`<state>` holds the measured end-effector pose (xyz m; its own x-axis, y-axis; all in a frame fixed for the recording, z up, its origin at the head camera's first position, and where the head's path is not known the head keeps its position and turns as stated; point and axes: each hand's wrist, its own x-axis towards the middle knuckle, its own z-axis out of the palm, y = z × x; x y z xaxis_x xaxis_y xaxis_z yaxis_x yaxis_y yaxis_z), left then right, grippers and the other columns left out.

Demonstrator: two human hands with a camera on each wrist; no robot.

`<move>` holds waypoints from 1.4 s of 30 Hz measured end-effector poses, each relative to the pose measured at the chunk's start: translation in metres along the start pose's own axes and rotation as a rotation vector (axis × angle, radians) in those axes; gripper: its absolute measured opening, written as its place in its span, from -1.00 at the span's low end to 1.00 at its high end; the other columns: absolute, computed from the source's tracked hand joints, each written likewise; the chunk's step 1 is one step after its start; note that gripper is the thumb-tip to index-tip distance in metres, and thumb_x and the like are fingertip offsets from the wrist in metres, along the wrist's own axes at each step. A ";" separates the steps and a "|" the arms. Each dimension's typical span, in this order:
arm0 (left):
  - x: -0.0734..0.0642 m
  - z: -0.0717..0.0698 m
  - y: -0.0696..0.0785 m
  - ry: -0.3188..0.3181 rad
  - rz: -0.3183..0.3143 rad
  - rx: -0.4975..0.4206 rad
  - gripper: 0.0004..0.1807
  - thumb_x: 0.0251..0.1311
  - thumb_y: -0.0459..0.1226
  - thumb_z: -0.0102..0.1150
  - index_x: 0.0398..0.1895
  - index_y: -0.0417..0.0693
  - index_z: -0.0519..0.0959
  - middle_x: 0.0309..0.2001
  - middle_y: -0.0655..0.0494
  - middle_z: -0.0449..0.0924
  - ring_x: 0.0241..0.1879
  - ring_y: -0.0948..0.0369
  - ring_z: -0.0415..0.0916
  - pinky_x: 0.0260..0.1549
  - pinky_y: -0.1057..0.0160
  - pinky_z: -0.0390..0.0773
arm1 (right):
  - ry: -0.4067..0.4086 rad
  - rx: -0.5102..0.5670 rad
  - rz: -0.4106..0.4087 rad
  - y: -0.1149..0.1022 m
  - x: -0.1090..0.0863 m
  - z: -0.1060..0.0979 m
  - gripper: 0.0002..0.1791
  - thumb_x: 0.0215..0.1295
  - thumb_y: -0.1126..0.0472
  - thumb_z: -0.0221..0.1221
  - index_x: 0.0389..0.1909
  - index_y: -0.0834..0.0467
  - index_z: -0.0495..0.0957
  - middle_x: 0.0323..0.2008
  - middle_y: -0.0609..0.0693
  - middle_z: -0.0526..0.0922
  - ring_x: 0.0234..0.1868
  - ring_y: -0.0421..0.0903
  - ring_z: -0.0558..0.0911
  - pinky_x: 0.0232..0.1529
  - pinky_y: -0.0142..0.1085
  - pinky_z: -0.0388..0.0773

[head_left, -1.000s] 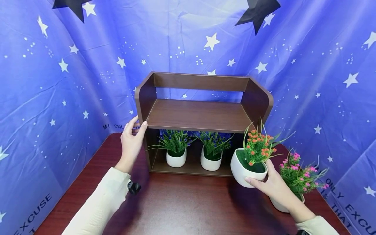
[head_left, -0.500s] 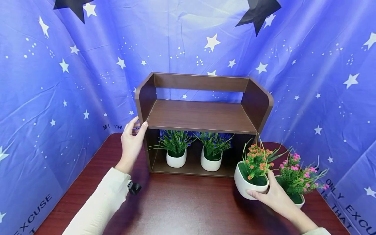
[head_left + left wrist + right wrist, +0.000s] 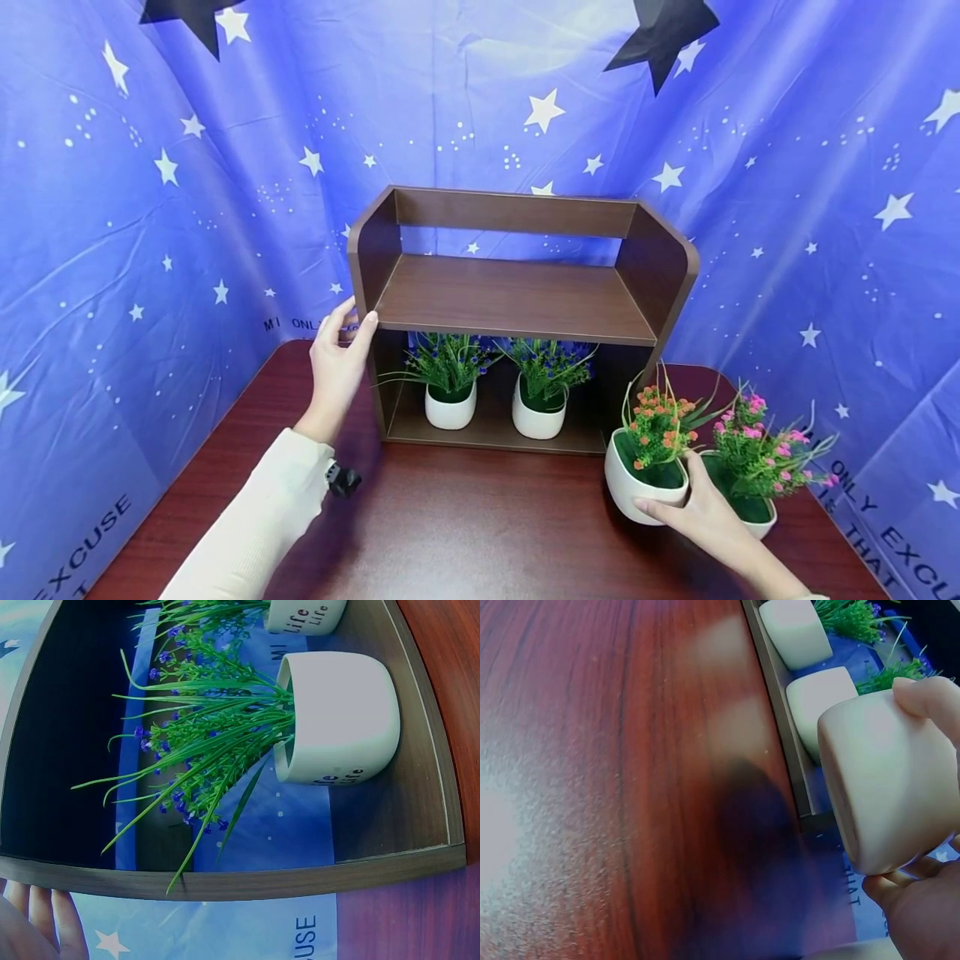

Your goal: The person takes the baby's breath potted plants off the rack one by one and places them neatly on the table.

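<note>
Against a starry blue backdrop (image 3: 247,150), the left hand (image 3: 337,371) holds the side of the brown shelf (image 3: 517,296) at centre while the right hand (image 3: 701,512) grips the orange-flowered pot (image 3: 630,481) at lower right, best kept level and clear of the pink-flowered pot (image 3: 750,479) beside it.

Beyond our right grip (image 3: 703,515), to its left, we see two plants (image 3: 451,408) in the shelf (image 3: 517,292); right, another plant (image 3: 753,479)

Just beyond the grip, the right hand (image 3: 703,510) partly hid the pink-flowered plant (image 3: 761,462). The right wrist view's edge cut off the gripped white pot (image 3: 889,780); well left of it, the shelf (image 3: 510,296) covered some fingertips of the left hand (image 3: 339,367).
</note>
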<state>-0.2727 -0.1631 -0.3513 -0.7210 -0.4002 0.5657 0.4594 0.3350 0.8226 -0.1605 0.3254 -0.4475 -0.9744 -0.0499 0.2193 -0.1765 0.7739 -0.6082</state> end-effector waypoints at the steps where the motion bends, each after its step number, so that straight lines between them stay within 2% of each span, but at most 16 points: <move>1: 0.000 0.000 0.000 0.000 0.001 0.000 -0.53 0.29 -0.15 0.33 0.25 -0.03 0.59 -0.08 0.00 0.57 -0.21 0.29 0.49 -0.21 0.40 0.48 | -0.007 0.002 0.004 0.001 0.000 0.001 0.02 0.07 -0.10 0.48 0.36 0.22 0.10 0.14 0.35 0.49 0.11 0.23 0.53 -0.02 -0.02 0.52; 6: 0.000 0.000 0.002 -0.007 -0.004 -0.009 -0.53 0.29 -0.15 0.33 0.25 -0.03 0.59 -0.08 0.00 0.57 -0.23 0.29 0.51 -0.21 0.41 0.49 | -0.020 0.005 0.013 0.007 -0.001 0.005 0.02 0.06 -0.10 0.49 0.36 0.22 0.11 0.12 0.31 0.52 0.11 0.17 0.53 -0.04 -0.17 0.52; 12: 0.000 -0.001 0.001 -0.007 -0.009 -0.013 -0.53 0.29 -0.15 0.33 0.25 -0.03 0.59 -0.08 0.00 0.57 -0.23 0.28 0.51 -0.21 0.40 0.49 | -0.016 0.015 0.004 0.013 0.000 0.009 0.01 0.06 -0.08 0.49 0.35 0.22 0.11 0.15 0.30 0.48 0.11 0.18 0.52 -0.03 -0.20 0.50; 19: -0.001 -0.001 0.001 -0.010 -0.011 -0.017 -0.54 0.29 -0.15 0.33 0.24 -0.03 0.60 -0.08 0.00 0.57 -0.23 0.27 0.51 -0.21 0.39 0.49 | -0.035 0.098 -0.039 0.019 0.000 0.016 0.06 0.06 0.03 0.51 0.39 0.36 0.07 0.23 0.32 0.35 0.20 0.20 0.41 0.00 -0.64 0.22; 25: -0.001 -0.001 0.002 -0.005 -0.011 -0.028 -0.55 0.29 -0.17 0.33 0.24 -0.04 0.60 -0.09 -0.01 0.56 -0.24 0.28 0.51 -0.21 0.40 0.49 | -0.011 0.100 -0.049 0.020 0.002 0.018 0.05 0.02 0.05 0.53 0.35 0.38 0.11 0.19 0.35 0.40 0.18 0.21 0.43 0.00 -0.67 0.18; 34: 0.000 0.000 0.001 -0.004 -0.014 -0.025 -0.54 0.29 -0.18 0.33 0.24 -0.04 0.60 -0.09 -0.01 0.57 -0.27 0.32 0.53 -0.24 0.42 0.50 | -0.013 0.126 -0.088 0.025 0.002 0.020 0.08 -0.01 0.11 0.55 0.39 0.38 0.08 0.26 0.39 0.31 0.26 0.28 0.34 0.03 -0.76 0.02; 35: 0.000 0.000 0.001 -0.004 -0.014 -0.026 -0.54 0.29 -0.18 0.33 0.24 -0.04 0.60 -0.09 -0.01 0.57 -0.27 0.32 0.53 -0.24 0.42 0.50 | -0.010 0.132 -0.098 0.026 0.002 0.020 0.10 -0.02 0.12 0.55 0.40 0.37 0.07 0.28 0.39 0.30 0.27 0.23 0.32 0.03 -0.77 0.01; 38: 0.000 0.000 0.001 -0.003 -0.010 -0.022 -0.54 0.29 -0.17 0.33 0.24 -0.03 0.60 -0.09 0.00 0.57 -0.27 0.32 0.53 -0.25 0.42 0.50 | 0.008 0.173 -0.175 0.029 0.005 0.022 0.11 -0.07 0.20 0.57 0.43 0.34 0.09 0.30 0.36 0.29 0.33 -0.08 0.30 0.10 -0.76 0.02; 42: 0.001 0.001 -0.001 -0.004 -0.006 -0.016 -0.54 0.30 -0.15 0.32 0.24 -0.01 0.60 -0.08 0.01 0.58 -0.26 0.29 0.54 -0.25 0.42 0.51 | 0.031 0.199 -0.315 0.035 0.008 0.025 0.04 -0.17 0.28 0.61 0.38 0.30 0.27 0.25 0.16 0.44 0.23 -0.50 0.28 0.17 -0.70 0.11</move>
<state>-0.2739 -0.1631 -0.3515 -0.7258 -0.3992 0.5603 0.4629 0.3192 0.8270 -0.1784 0.3358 -0.4858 -0.8636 -0.2446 0.4408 -0.4939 0.5854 -0.6429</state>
